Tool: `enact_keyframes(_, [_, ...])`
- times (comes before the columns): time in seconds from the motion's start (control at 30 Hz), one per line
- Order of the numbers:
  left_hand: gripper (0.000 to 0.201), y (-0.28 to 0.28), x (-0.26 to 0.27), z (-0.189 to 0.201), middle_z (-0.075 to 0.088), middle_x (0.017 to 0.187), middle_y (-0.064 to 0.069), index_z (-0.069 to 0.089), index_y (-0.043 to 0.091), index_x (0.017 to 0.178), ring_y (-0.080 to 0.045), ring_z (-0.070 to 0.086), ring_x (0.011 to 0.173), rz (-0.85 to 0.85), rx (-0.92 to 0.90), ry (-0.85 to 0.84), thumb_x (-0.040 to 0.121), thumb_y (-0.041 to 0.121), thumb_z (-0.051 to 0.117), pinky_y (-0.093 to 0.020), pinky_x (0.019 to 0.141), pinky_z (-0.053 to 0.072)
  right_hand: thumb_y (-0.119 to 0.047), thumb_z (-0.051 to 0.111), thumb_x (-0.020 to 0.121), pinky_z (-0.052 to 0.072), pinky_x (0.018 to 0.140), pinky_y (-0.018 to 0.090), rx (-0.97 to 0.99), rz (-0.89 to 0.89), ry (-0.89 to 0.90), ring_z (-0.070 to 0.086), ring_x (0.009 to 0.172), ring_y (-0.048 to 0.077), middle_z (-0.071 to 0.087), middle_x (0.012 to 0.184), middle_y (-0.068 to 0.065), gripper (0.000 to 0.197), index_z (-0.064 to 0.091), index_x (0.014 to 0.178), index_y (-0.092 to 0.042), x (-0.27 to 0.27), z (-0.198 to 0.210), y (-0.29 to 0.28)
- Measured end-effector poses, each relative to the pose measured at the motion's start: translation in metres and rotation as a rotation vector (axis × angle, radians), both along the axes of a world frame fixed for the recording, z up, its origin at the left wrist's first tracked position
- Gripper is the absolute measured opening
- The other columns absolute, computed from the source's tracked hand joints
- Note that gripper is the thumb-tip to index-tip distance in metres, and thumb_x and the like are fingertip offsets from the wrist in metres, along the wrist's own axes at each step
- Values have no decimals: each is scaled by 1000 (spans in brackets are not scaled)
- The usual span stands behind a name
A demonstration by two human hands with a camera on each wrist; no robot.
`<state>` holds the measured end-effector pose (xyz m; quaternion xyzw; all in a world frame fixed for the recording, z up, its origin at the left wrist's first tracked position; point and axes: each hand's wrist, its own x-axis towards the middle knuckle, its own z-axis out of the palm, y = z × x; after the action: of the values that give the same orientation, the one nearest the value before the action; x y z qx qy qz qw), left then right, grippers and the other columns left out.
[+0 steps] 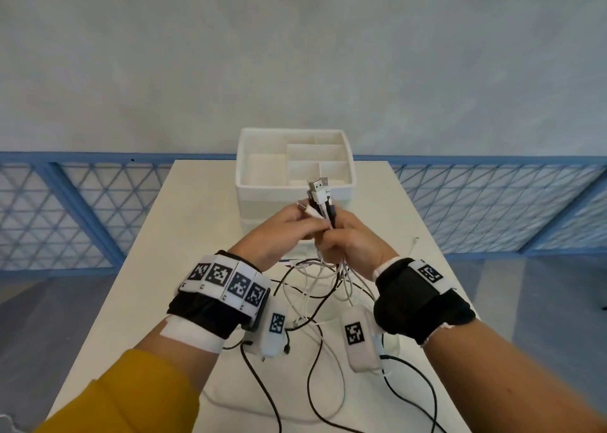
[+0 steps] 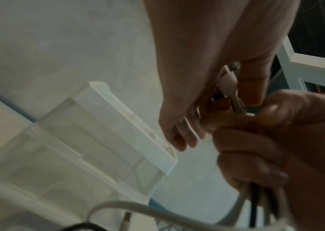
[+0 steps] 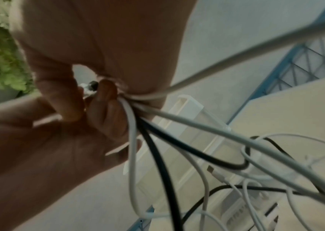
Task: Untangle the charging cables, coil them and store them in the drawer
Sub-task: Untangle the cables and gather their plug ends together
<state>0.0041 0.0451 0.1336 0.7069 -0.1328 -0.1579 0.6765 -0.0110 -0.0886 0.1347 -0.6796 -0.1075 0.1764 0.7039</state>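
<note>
Both hands are raised in front of the white drawer unit (image 1: 295,187), whose top drawer stands open with empty compartments. My right hand (image 1: 331,235) grips a bunch of white and black charging cables (image 3: 148,132) in its fist. Their USB plugs (image 1: 320,189) stick up above the fist. My left hand (image 1: 307,217) touches the right one and pinches a white plug (image 2: 228,82) between thumb and finger. Below the fist the cables hang down into a tangle (image 1: 312,288) on the table. The drawer (image 2: 134,128) lies just beyond the fingers.
The white table (image 1: 197,219) is narrow, with its edges close on both sides. A loose white cable end (image 1: 417,240) lies on it to the right of my hands. More black and white cable runs over its near part (image 1: 315,383). A blue lattice railing (image 1: 65,209) stands behind it.
</note>
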Motion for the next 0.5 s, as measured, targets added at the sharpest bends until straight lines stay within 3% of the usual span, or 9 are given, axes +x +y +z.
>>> enact_keyframes(0.1, [26,-8,-7,5,66,97,-4,60,9,113,-9,63,91,-26,-39,-27,89,15,54,-23,86,50,12,42,67,26,39,20,-118,29,-71,33,45,10,36,63,4,41,44,102,-9,-3,5,3])
enact_keyframes(0.2, [30,-18,-9,8,67,95,-11,64,-1,105,-14,64,88,163,-37,-113,89,23,54,-27,81,51,19,41,77,29,41,18,-137,10,-96,34,44,7,35,63,5,39,43,111,1,-1,10,5])
enact_keyframes(0.33, [20,-24,-6,15,64,76,-8,60,10,81,-20,63,74,324,18,-248,89,27,54,-32,73,51,15,44,79,34,46,18,-179,39,-179,37,43,3,43,53,-6,25,52,82,-8,0,19,4])
enact_keyframes(0.43, [16,-19,-5,19,60,68,-1,57,18,76,-11,60,64,382,5,-321,90,26,54,-24,65,50,5,56,81,43,54,20,-246,112,-177,45,51,7,53,58,-8,24,57,80,-18,0,20,3])
enact_keyframes(0.5, [16,-11,-1,21,59,64,1,58,19,76,1,57,54,487,-26,-336,91,24,53,-14,58,47,-6,59,85,47,66,24,-290,155,-155,51,54,8,57,53,-13,15,60,77,-19,-2,16,2])
